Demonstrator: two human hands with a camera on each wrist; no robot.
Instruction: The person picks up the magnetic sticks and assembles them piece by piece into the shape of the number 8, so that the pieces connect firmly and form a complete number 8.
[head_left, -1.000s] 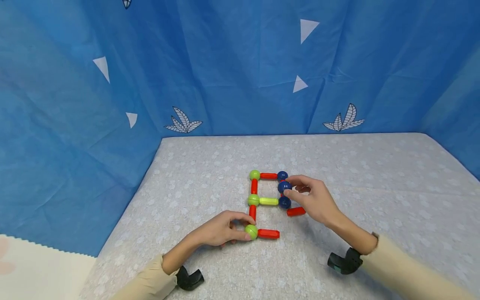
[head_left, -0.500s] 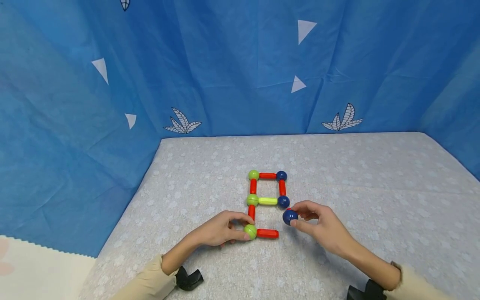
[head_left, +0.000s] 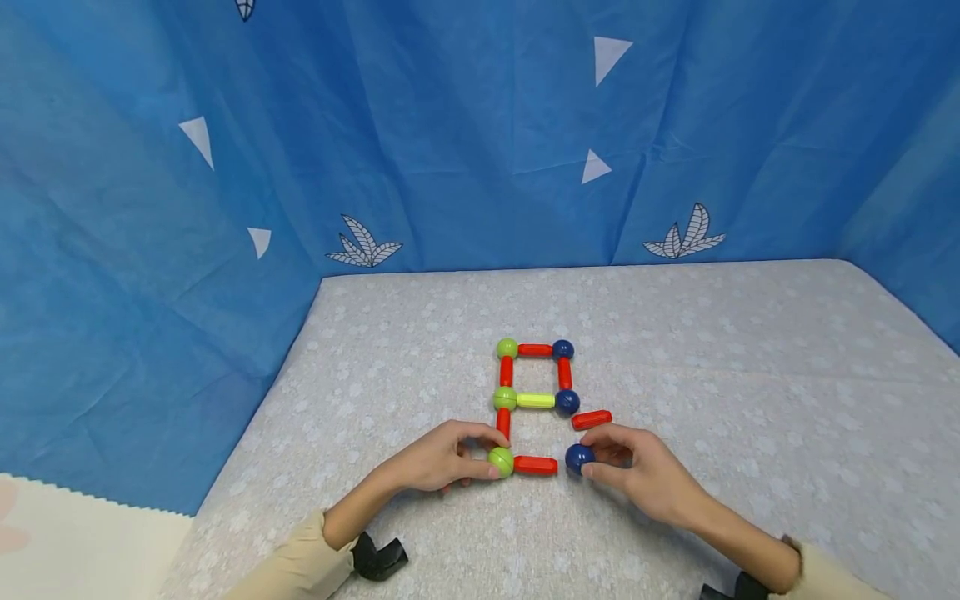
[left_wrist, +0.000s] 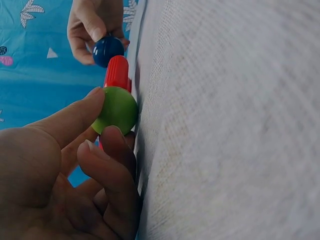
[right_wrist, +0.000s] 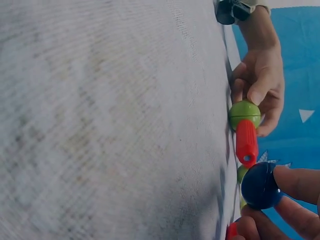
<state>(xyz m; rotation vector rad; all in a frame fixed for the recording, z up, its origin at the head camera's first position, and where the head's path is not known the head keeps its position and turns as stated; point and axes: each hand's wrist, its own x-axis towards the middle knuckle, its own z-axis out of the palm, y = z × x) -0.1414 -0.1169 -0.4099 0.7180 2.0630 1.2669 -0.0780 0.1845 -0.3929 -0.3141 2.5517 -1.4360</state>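
My left hand pinches a green ball at the near left corner of a ball-and-rod frame on the table. A red rod sticks out rightward from that ball. Just past the rod's free end, my right hand holds a dark blue ball between thumb and fingers, a small gap apart from the rod in the head view. Farther back, red rods and a yellow-green rod join green balls and blue balls into a square. A loose red rod lies beside the blue corner ball.
A pale floral cloth covers the table. Behind and to the left hangs a blue curtain with white leaf and triangle prints. Black wrist cameras sit at both cuffs, the left one close above the cloth.
My right hand has brought the blue ball from over the square's right side toward me, down beside the near red rod's end. The loose red rod is uncovered again. My left hand has stayed put.
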